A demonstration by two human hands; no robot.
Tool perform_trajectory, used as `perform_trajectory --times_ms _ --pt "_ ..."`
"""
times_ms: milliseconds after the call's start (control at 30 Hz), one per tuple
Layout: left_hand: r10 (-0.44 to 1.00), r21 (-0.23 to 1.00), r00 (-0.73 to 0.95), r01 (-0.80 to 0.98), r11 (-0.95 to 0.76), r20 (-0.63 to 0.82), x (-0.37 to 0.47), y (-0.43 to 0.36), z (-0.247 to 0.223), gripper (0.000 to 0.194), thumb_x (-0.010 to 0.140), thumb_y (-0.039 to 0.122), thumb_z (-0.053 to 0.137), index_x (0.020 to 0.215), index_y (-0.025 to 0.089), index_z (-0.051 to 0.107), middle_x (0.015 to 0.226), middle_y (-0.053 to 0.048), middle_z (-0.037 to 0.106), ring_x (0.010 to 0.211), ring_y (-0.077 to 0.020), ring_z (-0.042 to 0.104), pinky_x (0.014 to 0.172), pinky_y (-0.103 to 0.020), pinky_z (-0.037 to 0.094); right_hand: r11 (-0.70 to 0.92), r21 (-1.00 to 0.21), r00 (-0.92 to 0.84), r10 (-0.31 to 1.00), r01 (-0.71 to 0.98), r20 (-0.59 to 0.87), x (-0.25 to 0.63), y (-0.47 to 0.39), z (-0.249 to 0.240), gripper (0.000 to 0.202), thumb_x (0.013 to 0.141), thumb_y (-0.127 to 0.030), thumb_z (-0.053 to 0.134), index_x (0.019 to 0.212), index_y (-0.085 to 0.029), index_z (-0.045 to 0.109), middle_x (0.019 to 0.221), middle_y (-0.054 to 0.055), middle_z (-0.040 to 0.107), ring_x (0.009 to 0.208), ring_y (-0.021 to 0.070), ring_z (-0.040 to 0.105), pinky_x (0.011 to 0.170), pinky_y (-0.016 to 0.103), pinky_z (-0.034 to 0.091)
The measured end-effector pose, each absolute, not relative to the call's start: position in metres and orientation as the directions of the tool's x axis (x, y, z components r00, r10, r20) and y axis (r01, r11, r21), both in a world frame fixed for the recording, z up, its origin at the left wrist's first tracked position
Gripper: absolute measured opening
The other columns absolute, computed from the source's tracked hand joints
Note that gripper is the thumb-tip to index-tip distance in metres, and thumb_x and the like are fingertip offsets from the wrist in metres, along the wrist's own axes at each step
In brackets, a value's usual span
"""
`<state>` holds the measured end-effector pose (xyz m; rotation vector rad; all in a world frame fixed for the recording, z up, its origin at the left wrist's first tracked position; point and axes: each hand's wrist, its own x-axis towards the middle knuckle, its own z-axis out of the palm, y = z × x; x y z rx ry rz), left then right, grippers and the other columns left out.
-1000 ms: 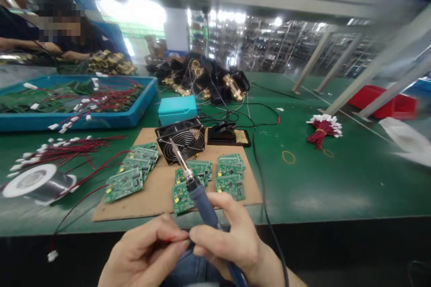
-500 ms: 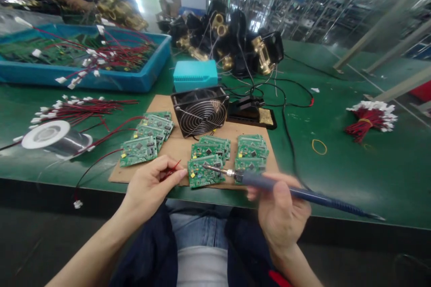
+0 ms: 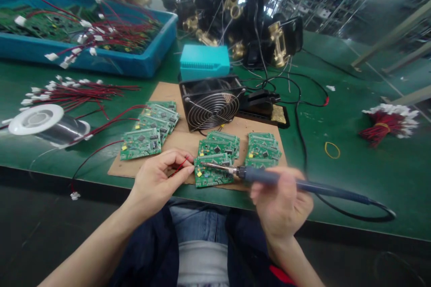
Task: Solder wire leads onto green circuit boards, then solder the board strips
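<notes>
My right hand (image 3: 284,202) grips a blue soldering iron (image 3: 269,177), its metal tip reaching left over a green circuit board (image 3: 213,176). Whether the tip touches the board I cannot tell. A thin red and black wire (image 3: 180,167) is pinched between the thumb and fingers of my left hand (image 3: 161,175), close to that board's left edge. More boards lie behind it, with a second group (image 3: 263,149) to the right. On the left sits a stack of boards (image 3: 140,143) with red wires attached. All of them rest on a brown cardboard sheet (image 3: 126,168).
A black fan (image 3: 213,107) stands behind the boards, before a turquoise box (image 3: 204,60). Left are a solder spool (image 3: 47,121), loose wires (image 3: 84,93) and a blue tray (image 3: 158,56). A bundle of wires (image 3: 384,126) lies right. The iron's cable (image 3: 301,130) crosses the table.
The iron's tip has moved left across the near board, toward its upper left part. My left hand, still pinching the wire, has come closer to that board. The camera view has shifted.
</notes>
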<state>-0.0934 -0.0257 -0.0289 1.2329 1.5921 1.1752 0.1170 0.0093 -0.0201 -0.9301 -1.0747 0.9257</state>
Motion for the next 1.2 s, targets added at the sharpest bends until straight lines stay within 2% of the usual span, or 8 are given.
perform_trajectory --times_ms 400,1200 --pt "0.974 0.963 -0.207 0.233 0.136 -0.088 -0.0944 -0.0242 -0.0234 0.018 0.074 0.034 0.068 0.066 0.018 0.068 0.087 -0.007 0.072 0.085 -0.0197 0.068 0.074 -0.029 0.055 0.327 -0.942 0.225 0.926 -0.071 0.304 0.1162 0.0102 -0.0184 0.029 0.094 -0.040 0.062 0.077 -0.018 0.063 0.045 -0.006 0.059 0.029 0.0094 0.051 0.029 0.017 0.041" --pt "0.974 0.960 -0.209 0.243 0.136 -0.085 -0.0933 -0.0230 -0.0227 0.017 0.073 0.033 0.067 0.066 0.018 0.067 0.083 -0.006 0.072 0.082 -0.0194 0.068 0.072 -0.029 0.056 0.312 -0.946 0.183 0.939 -0.093 0.292 0.1170 0.0103 -0.0211 0.027 0.095 -0.038 0.062 0.078 -0.017 0.065 0.048 -0.005 0.061 0.030 0.0092 0.051 0.027 0.015 0.040"
